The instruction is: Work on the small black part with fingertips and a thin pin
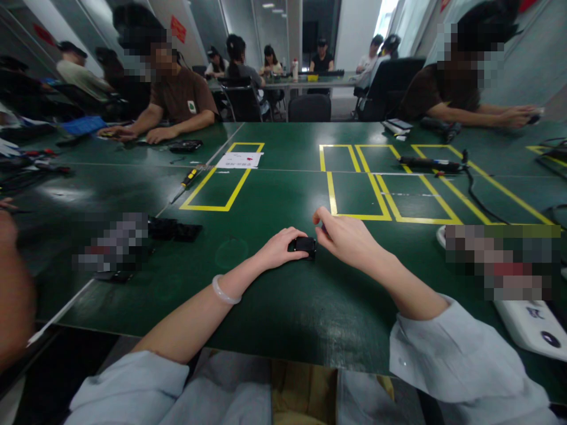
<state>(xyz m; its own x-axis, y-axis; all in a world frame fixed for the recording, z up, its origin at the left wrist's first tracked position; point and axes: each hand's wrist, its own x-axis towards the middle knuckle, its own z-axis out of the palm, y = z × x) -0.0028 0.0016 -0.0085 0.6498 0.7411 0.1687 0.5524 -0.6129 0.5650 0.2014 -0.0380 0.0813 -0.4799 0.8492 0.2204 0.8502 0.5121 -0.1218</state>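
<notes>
A small black box-shaped part (305, 244) rests on the green table (266, 319) in front of me, and I cannot make out its exact kind. Around its left end are the fingers and thumb of my left hand (283, 248), closed on it. My right hand (343, 236) hovers just right of the part, with its fingers bent and thumb and fingertips drawn close together. Whether anything tiny sits in that pinch is too small to tell. A pale bracelet (225, 290) circles my left wrist.
Yellow tape outlines (358, 217) mark the table ahead. A screwdriver (188, 180) and a printed paper (239, 160) lie left of centre. Toward the right are a black corded tool (429, 164) and a white object (527, 324). Black parts (175, 229) lie left. Another person's arm (15, 289) is at far left.
</notes>
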